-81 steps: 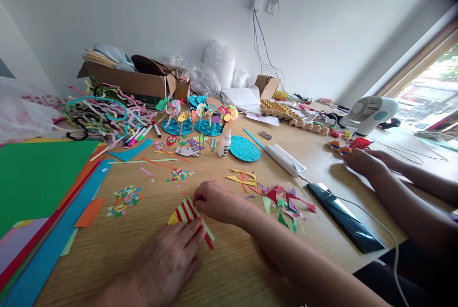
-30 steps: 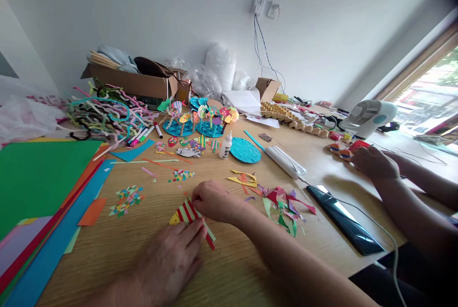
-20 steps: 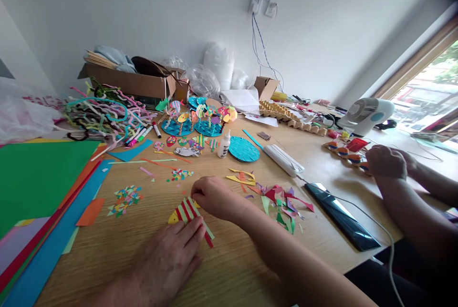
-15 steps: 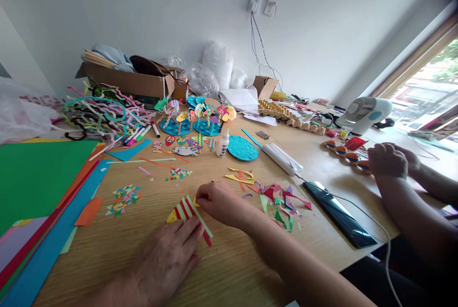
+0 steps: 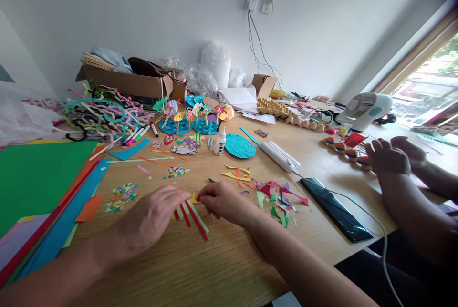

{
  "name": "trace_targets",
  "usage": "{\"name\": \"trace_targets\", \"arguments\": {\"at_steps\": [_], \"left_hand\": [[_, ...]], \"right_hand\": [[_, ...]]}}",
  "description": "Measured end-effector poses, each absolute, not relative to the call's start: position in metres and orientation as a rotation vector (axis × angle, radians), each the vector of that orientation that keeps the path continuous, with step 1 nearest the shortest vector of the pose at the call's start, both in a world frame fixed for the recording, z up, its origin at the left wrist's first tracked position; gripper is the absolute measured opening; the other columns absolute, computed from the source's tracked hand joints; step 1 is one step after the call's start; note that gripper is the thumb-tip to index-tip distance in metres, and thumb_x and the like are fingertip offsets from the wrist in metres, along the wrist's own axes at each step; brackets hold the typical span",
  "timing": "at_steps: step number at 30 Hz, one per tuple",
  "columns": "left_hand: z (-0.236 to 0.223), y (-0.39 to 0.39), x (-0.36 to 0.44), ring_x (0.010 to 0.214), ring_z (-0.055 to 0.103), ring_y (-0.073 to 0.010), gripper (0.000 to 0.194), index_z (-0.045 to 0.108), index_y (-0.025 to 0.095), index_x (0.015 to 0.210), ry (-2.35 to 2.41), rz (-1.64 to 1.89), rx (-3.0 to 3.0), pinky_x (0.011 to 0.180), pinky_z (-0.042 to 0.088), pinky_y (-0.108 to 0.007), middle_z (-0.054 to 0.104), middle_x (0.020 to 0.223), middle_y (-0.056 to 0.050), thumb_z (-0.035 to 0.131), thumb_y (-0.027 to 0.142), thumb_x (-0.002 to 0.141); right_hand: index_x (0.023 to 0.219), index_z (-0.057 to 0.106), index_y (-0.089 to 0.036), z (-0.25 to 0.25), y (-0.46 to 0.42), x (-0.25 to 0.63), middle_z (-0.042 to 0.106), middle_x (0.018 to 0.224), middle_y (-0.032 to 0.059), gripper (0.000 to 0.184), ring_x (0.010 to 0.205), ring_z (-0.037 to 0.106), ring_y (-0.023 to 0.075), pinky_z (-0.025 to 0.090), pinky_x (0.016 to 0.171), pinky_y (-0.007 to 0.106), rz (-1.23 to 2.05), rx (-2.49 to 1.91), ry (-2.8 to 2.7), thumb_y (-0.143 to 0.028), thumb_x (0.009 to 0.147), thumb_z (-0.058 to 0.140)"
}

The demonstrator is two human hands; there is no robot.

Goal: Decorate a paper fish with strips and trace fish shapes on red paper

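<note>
Most of the striped paper fish (image 5: 193,198) lies hidden beneath my left hand (image 5: 153,214), which is flattened over it, fingers together; I cannot tell whether it grips. My right hand (image 5: 199,202), fingers curled narrow, is at the fish's yellow tail; whether it pinches is unclear. Between my hands, red and pale green strips (image 5: 197,222) slant toward me across the wooden table (image 5: 186,269).

No text can be read: dark print (image 5: 219,148) on the white bottle (image 5: 221,141) is too small, and pink marks (image 5: 42,105) on the plastic bag (image 5: 25,121) are too blurred to make out.
</note>
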State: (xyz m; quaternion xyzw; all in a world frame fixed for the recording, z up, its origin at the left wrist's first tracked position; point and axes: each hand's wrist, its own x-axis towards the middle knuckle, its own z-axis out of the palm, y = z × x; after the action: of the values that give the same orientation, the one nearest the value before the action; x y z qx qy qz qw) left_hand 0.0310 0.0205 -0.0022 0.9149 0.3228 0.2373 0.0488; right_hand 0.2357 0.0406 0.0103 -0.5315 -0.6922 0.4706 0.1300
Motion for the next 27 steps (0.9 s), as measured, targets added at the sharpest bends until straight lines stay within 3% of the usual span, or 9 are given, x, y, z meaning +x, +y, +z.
{"name": "trace_targets", "arguments": {"at_steps": [8, 21, 27], "left_hand": [[-0.032, 0.054, 0.026, 0.097, 0.061, -0.0149, 0.032, 0.053, 0.019, 0.111, 0.929, 0.782, 2.597, 0.084, 0.049, -0.027, 0.065, 0.104, -0.006, 0.03, 0.012, 0.09], [-0.036, 0.054, 0.025, 0.095, 0.06, -0.017, 0.037, 0.053, 0.017, 0.115, 0.975, 0.741, 2.615, 0.085, 0.05, -0.033, 0.064, 0.102, -0.008, 0.031, 0.008, 0.087], [-0.031, 0.052, 0.025, 0.098, 0.059, -0.0173, 0.04, 0.052, 0.018, 0.117, 0.955, 0.689, 2.662, 0.088, 0.048, -0.034, 0.064, 0.103, -0.007, 0.032, 0.005, 0.085]], "right_hand": [[0.084, 0.064, -0.012, 0.001, 0.046, 0.227, 0.046, 0.049, -0.0058, 0.02, 0.039, 0.038, 0.0052, 0.031, 0.039, 0.016, 1.544, -1.505, -1.855, -0.017, 0.079, 0.045], [0.06, 0.057, -0.014, 0.0, 0.051, 0.215, 0.043, 0.043, -0.0066, 0.02, 0.038, 0.037, 0.0052, 0.03, 0.04, 0.017, 1.508, -1.571, -1.888, -0.017, 0.077, 0.047], [0.072, 0.063, -0.013, -0.005, 0.051, 0.217, 0.044, 0.044, -0.0069, 0.018, 0.038, 0.038, 0.0052, 0.03, 0.04, 0.017, 1.505, -1.576, -1.877, -0.014, 0.076, 0.045]]}}
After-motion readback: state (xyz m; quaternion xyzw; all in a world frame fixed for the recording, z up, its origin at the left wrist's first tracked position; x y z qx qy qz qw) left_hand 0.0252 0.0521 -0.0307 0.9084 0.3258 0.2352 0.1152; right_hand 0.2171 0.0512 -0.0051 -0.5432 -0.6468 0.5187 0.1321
